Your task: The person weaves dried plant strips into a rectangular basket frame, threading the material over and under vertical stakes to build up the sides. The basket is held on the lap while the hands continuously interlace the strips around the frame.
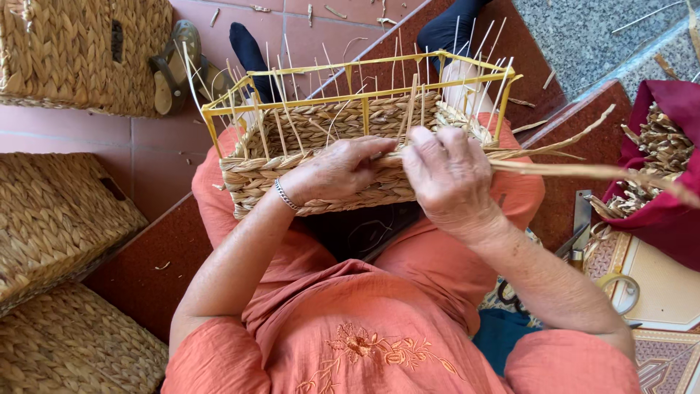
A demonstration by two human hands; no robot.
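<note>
Seen from above, a seated person in an orange dress [379, 328] works on one half-woven basket [321, 171] resting on the lap, its straw walls built up around one yellow wire frame [364, 87] with thin upright stalks poking above the rim. Three finished woven baskets stand on the red tiled floor [160, 153] to the left: one at the far left corner [80, 51], one in the middle left [58, 219] and one at the near left [80, 350]. One dark red cloth bag [667, 219] at the right holds a bundle of dried straw [656, 146]. One pair of sandals [175, 66] lies on the far tiles beside the far basket, and scraps of straw are scattered over the floor. The left hand [339, 171], with one silver bracelet [286, 195] at the wrist, lies against the near wall of the half-woven basket, fingers bent over the top edge and pressing the weave. The right hand [448, 175] sits just beside it to the right, also on the near wall, fingers closed around one long straw strand [583, 171] that runs out to the right toward the bag. The two hands nearly touch at the fingertips. One metal tool [580, 226] lies at the right, near the bag, partly hidden by the forearm.
</note>
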